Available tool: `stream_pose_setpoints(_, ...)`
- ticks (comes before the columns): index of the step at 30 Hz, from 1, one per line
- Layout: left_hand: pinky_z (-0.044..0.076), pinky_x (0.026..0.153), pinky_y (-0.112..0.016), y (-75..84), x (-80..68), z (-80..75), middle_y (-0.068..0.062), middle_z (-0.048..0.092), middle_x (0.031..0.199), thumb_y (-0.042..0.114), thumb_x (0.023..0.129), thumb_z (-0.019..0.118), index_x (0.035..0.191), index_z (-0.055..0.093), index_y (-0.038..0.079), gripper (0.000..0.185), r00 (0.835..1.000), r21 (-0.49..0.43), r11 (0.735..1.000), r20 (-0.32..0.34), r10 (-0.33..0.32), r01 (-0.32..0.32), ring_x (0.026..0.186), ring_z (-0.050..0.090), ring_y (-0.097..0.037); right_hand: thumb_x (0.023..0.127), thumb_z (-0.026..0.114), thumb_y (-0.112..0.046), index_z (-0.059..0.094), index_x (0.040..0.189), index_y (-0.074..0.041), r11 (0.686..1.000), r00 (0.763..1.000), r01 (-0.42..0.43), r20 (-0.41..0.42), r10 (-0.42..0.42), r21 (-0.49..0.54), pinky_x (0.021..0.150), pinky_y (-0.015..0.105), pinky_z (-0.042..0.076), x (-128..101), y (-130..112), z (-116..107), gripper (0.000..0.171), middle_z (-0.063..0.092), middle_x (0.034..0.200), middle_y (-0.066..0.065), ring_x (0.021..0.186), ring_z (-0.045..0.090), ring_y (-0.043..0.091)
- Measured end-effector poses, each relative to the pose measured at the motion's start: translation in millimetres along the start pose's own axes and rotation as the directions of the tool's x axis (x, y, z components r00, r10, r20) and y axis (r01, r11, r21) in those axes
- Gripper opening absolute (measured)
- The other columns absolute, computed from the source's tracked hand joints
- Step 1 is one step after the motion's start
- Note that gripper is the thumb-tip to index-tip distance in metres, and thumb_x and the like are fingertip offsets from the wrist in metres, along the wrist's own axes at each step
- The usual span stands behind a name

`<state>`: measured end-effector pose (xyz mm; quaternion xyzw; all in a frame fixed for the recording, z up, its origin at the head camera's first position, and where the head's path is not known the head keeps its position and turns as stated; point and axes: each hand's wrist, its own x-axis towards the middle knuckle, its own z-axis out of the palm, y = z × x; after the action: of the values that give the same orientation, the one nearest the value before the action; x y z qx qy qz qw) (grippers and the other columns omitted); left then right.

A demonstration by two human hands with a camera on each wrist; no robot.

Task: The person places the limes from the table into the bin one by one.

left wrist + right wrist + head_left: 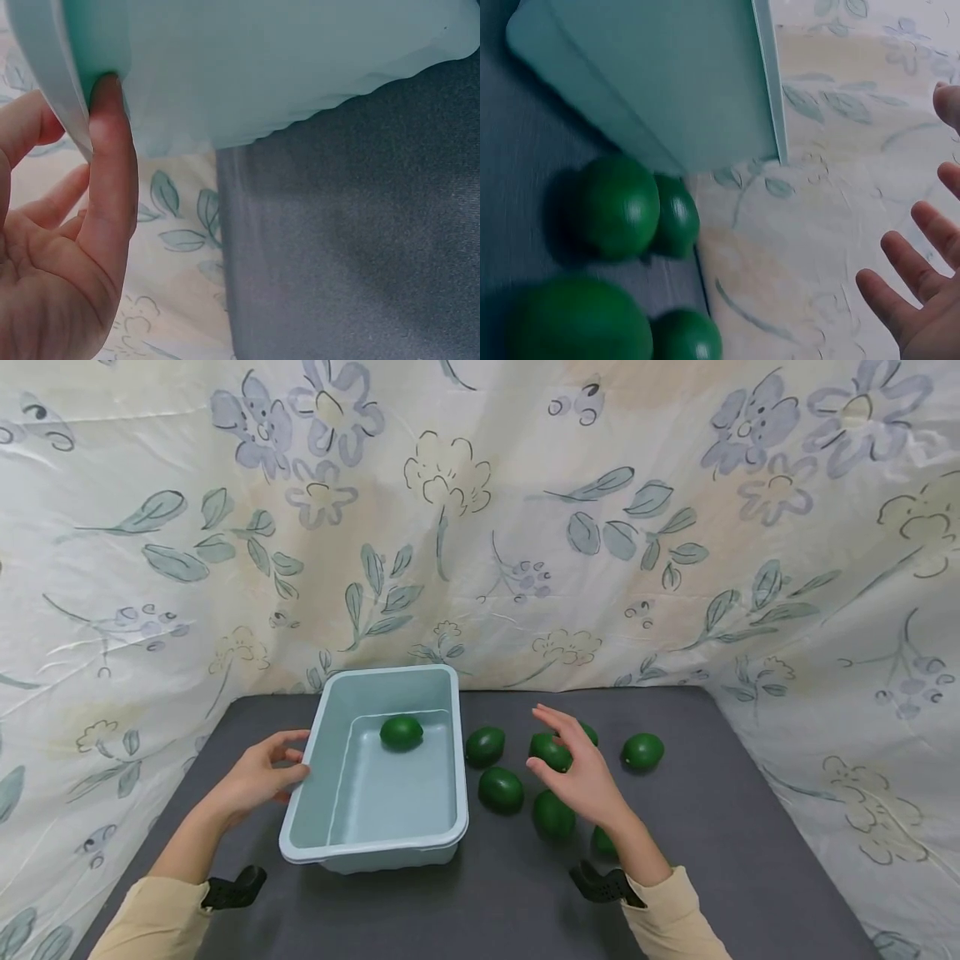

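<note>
A pale blue-green plastic bin stands on the dark table, with one green lime lying inside toward its far end. My left hand holds the bin's left rim; in the left wrist view a finger lies under the rim against the outer wall. Several more limes lie loose to the right of the bin. Above them hovers my right hand, fingers spread and holding nothing, partly hiding some limes. The right wrist view shows that hand apart from the limes.
A lone lime lies farther right on the grey tabletop. Floral cloth hangs behind the table and along both sides. Black wrist straps show on both forearms.
</note>
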<state>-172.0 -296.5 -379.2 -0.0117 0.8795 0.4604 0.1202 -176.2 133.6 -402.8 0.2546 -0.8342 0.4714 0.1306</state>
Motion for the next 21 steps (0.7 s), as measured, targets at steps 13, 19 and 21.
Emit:
stream_pose_setpoints(13, 0.056, 0.065, -0.039, -1.4, 0.5, 0.8, -0.025, 0.048, 0.115, 0.013, 0.089, 0.058, 0.143, 0.025, 0.003, 0.065, 1.0, 0.007, 1.0, -0.001, 0.009, -0.009, 0.084, 0.06, -0.021, 0.08, 0.071, -0.015, 0.04, 0.139, -0.024, 0.987, 0.992, -0.108, -0.085, 0.098, -0.122, 0.093, 0.051, 0.042, -41, 31, -37, 0.067, 0.037, 0.143, 0.003, 0.125, 0.041, 0.024)
stream_pose_setpoints(19, 0.056, 0.065, -0.038, -2.1, -0.7, 0.3, -0.025, 0.047, 0.116, 0.014, 0.089, 0.059, 0.143, 0.024, 0.004, 0.066, 1.0, 0.013, 1.0, 0.003, 0.0, 0.0, 0.084, 0.06, -0.021, 0.082, 0.07, -0.018, 0.036, 0.141, -0.024, 0.969, 0.983, -0.176, -0.079, 0.164, -0.172, 0.092, 0.051, 0.041, -67, 48, -44, 0.068, 0.035, 0.144, 0.008, 0.126, 0.039, 0.027)
stream_pose_setpoints(21, 0.056, 0.065, -0.039, -1.5, -0.7, 0.7, -0.025, 0.047, 0.117, 0.014, 0.089, 0.059, 0.143, 0.023, 0.004, 0.066, 1.0, 0.011, 1.0, 0.005, 0.0, 0.0, 0.084, 0.06, -0.021, 0.082, 0.07, -0.019, 0.034, 0.142, -0.024, 0.961, 0.979, -0.198, -0.085, 0.185, -0.191, 0.092, 0.052, 0.041, -76, 54, -46, 0.07, 0.034, 0.144, 0.009, 0.126, 0.038, 0.029)
